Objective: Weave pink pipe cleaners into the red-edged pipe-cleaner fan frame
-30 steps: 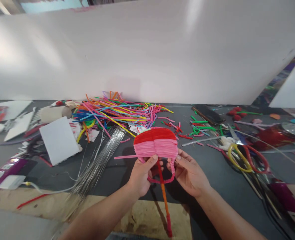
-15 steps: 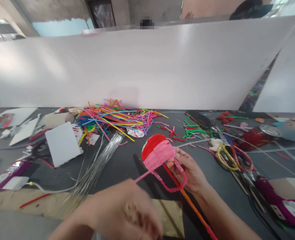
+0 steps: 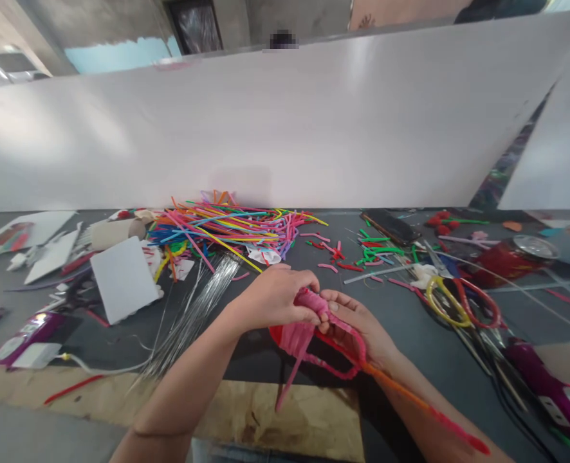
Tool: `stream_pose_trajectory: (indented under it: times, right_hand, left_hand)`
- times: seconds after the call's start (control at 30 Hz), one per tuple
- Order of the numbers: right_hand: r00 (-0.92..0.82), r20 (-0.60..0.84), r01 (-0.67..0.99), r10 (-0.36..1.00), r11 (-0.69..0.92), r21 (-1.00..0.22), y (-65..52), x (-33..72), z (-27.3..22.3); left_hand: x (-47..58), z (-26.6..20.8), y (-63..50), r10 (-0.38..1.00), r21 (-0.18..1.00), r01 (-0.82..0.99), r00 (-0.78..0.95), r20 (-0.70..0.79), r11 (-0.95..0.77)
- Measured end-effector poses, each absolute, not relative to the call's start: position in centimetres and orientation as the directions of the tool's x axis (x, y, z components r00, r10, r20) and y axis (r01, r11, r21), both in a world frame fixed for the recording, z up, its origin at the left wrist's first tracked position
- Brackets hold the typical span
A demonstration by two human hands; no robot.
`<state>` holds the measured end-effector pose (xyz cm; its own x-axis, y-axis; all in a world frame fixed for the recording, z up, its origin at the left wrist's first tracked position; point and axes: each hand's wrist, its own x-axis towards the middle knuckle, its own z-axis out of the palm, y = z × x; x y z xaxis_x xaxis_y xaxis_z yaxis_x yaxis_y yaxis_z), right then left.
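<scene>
Both hands meet at a pink-and-red pipe-cleaner piece (image 3: pixel 295 339) above the dark table. My left hand (image 3: pixel 280 297) pinches its upper edge between thumb and fingers, covering part of it. From the right, my right hand (image 3: pixel 357 321) grips the same piece where a pink fuzzy loop (image 3: pixel 359 347) joins it. A loose pink pipe-cleaner end (image 3: pixel 289 379) hangs below. An orange-and-red pipe-cleaner stem (image 3: pixel 410 399) runs from the piece down across my right forearm.
A heap of coloured pipe cleaners (image 3: pixel 227 225) and a bundle of thin wires (image 3: pixel 198 315) lie left of centre. Scissors (image 3: pixel 446 302), a red can (image 3: pixel 511 260) and a purple power strip (image 3: pixel 555 386) are at right. A white panel (image 3: pixel 285 128) stands behind.
My left hand has risen from the lower front onto the piece and now pinches its top. The piece has tilted, and the loose pink end now hangs downward.
</scene>
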<state>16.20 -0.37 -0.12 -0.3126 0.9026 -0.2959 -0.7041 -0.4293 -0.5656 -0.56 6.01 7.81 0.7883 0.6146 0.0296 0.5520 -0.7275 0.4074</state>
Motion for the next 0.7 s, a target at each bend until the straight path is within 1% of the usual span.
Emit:
stream_pose_trajectory:
  times: [0.07, 0.13, 0.27, 0.37, 0.47, 0.57, 0.63, 0.7]
  right_hand:
    - [-0.308, -0.293, -0.707, 0.905, -0.423, -0.566, -0.2, 16.1, -0.4]
    - [-0.311, -0.301, -0.702, 0.901, -0.432, -0.566, -0.2, 16.1, -0.7]
    - [-0.312, -0.344, -0.662, 0.886, -0.462, -0.591, -0.1, 16.1, -0.8]
    - [-0.288, -0.336, -0.621, 0.897, -0.442, -0.647, 0.0, 16.1, -0.9]
    - [-0.239, -0.288, -0.570, 0.927, -0.375, -0.731, -0.1, 16.2, -1.2]
    - [-0.170, -0.282, -0.511, 0.944, -0.329, -0.794, -0.2, 16.3, -1.3]
    - [-0.147, -0.278, -0.483, 0.949, -0.314, -0.817, -0.3, 16.4, -1.3]
    - [-0.131, -0.261, -0.455, 0.956, -0.292, -0.841, -0.2, 16.6, -1.2]
  left_hand:
    - [-0.6, 7.5, 6.5, 0.586, 0.463, 0.516, 0.810, 0.010, -0.721]
    - [-0.7, 7.0, 7.0, 0.575, 0.545, 0.485, 0.818, -0.007, -0.683]
    - [-0.9, 6.2, 7.7, 0.592, 0.714, 0.461, 0.802, -0.080, -0.527]
    - [-0.9, 6.0, 7.8, 0.596, 0.788, 0.446, 0.792, -0.128, -0.424]
    - [-0.7, 5.9, 7.8, 0.591, 0.826, 0.430, 0.792, -0.151, -0.365]
    - [-0.6, 5.8, 7.7, 0.594, 0.839, 0.427, 0.788, -0.163, -0.336]
    - [-0.6, 5.7, 7.7, 0.602, 0.833, 0.431, 0.783, -0.155, -0.346]
    - [-0.5, 5.6, 7.7, 0.614, 0.796, 0.437, 0.782, -0.107, -0.419]
